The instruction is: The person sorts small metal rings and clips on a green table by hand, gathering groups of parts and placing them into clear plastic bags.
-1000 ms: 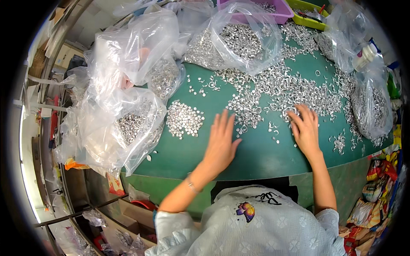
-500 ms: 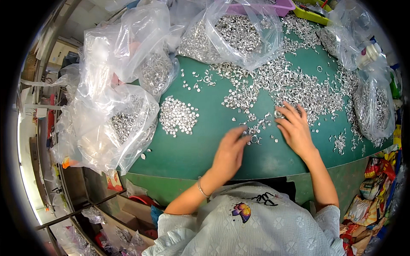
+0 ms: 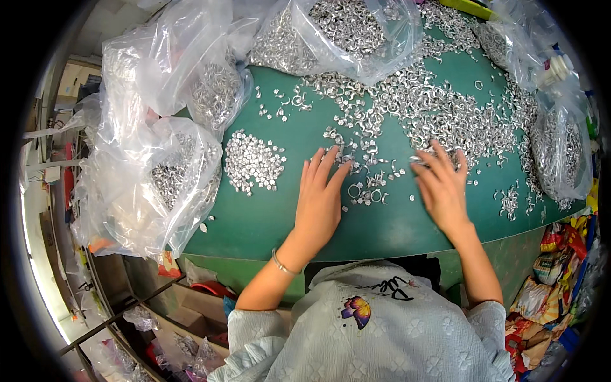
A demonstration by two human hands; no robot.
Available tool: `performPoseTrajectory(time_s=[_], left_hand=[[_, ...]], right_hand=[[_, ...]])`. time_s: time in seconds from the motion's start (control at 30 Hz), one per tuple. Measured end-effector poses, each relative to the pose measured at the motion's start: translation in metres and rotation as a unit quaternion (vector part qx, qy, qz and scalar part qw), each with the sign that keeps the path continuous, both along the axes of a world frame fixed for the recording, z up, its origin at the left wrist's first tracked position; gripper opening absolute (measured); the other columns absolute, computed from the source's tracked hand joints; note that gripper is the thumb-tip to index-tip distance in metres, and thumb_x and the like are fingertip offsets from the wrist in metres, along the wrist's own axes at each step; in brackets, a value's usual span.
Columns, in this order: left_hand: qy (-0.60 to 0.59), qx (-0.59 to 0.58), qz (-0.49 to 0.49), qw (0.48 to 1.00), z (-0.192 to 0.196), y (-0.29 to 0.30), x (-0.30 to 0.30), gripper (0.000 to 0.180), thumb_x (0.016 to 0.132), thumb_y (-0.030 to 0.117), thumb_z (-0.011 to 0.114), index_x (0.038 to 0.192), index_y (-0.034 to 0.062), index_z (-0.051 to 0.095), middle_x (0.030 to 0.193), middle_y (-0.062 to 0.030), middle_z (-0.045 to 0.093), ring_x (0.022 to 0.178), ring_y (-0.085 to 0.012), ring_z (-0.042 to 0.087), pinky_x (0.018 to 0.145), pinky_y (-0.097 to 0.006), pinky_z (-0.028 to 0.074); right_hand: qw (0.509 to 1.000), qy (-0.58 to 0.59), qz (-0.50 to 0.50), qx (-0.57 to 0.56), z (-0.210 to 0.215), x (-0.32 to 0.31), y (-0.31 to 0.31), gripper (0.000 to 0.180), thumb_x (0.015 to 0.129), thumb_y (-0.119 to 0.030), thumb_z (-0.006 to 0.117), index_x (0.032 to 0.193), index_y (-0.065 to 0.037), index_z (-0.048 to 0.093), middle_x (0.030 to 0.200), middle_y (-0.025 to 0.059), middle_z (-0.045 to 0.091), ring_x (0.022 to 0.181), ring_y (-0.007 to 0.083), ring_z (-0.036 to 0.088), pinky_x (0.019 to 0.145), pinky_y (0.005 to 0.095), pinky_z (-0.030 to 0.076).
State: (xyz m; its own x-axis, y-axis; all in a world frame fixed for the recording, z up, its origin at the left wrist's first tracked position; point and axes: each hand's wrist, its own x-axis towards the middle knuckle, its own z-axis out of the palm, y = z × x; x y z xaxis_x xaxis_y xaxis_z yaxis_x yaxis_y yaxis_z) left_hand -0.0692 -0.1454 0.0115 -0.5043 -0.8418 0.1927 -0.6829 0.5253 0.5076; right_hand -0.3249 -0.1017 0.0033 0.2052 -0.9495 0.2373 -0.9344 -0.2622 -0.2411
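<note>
- I saw the left hand (image 3: 320, 198), fingers loosely spread, at loose metal pieces (image 3: 368, 145) on the green table (image 3: 254, 226).
- The right hand (image 3: 442, 191), fingers parted, was at the big pile's (image 3: 442, 111) near edge.
- A smaller heap (image 3: 253, 161) lay further left.

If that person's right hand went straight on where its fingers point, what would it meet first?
The right hand would likely meet the spread of small silver pieces first, right ahead of it; whether they already touch is unclear.

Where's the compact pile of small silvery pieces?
Head view, left side: the pile sits on the green tabletop between clear plastic bags and the left hand.
</note>
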Motion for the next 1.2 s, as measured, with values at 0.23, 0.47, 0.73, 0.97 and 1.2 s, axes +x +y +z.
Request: performPoseTrajectory(time_s=[0.23, 0.47, 0.73, 0.97, 1.2], left_hand=[[0.002, -0.021, 0.031, 0.999, -0.009, 0.033, -0.007, 0.031, 0.078, -0.001, 0.065, 0.109, 0.0054, 0.063, 0.119, -0.0107, 0.054, 0.107, -0.0316, 0.051, 0.088, -0.038, 0.038], [0.039, 0.018, 0.05, 0.998, -0.001, 0.046, 0.001, 0.037, 0.077, 0.0, 0.067, 0.112, 0.0079, 0.063, 0.119, -0.0105, 0.055, 0.106, -0.0299, 0.052, 0.087, -0.04, 0.039], [-0.015, -0.004, 0.046, 0.999, -0.013, 0.035, -0.01, 0.032, 0.079, 0.005, 0.067, 0.11, 0.0106, 0.064, 0.12, -0.0086, 0.054, 0.106, -0.0295, 0.05, 0.089, -0.041, 0.036], [0.024, -0.02, 0.077, 0.997, -0.003, 0.035, 0.0, 0.033, 0.078, 0.0, 0.066, 0.11, 0.0086, 0.064, 0.121, -0.0101, 0.054, 0.109, -0.0295, 0.05, 0.089, -0.04, 0.037], [-0.009, -0.021, 0.009, 1.0, -0.004, 0.037, -0.022, 0.033, 0.078, 0.003, 0.067, 0.11, 0.0033, 0.063, 0.12, -0.0079, 0.056, 0.107, -0.0289, 0.052, 0.089, -0.042, 0.036]], right_hand=[[0.991, -0.121, 0.016, -0.052, 0.017, 0.031, 0.014, 0.027, 0.073, -0.012, 0.073, 0.097, -0.008, 0.063, 0.103, 0.0061, 0.056, 0.102, 0.026, 0.052, 0.089, 0.0429, 0.034], [0.984, -0.144, 0.078, 0.069, 0.01, 0.046, 0.034, 0.03, 0.072, -0.011, 0.074, 0.099, -0.005, 0.064, 0.103, 0.0059, 0.056, 0.098, 0.0255, 0.051, 0.086, 0.0404, 0.037], [0.979, -0.199, -0.025, -0.027, 0.015, 0.039, -0.014, 0.02, 0.076, -0.002, 0.068, 0.096, -0.003, 0.067, 0.101, 0.0095, 0.059, 0.094, 0.0277, 0.053, 0.082, 0.0385, 0.04], [0.997, -0.052, -0.058, -0.022, 0.007, 0.02, -0.021, 0.024, 0.075, -0.006, 0.07, 0.098, -0.006, 0.066, 0.103, 0.0068, 0.058, 0.098, 0.0272, 0.052, 0.085, 0.0395, 0.038], [0.992, -0.099, 0.073, -0.02, 0.005, 0.057, -0.014, 0.027, 0.074, -0.008, 0.071, 0.1, -0.006, 0.064, 0.106, 0.0063, 0.058, 0.105, 0.026, 0.052, 0.094, 0.0436, 0.037]])
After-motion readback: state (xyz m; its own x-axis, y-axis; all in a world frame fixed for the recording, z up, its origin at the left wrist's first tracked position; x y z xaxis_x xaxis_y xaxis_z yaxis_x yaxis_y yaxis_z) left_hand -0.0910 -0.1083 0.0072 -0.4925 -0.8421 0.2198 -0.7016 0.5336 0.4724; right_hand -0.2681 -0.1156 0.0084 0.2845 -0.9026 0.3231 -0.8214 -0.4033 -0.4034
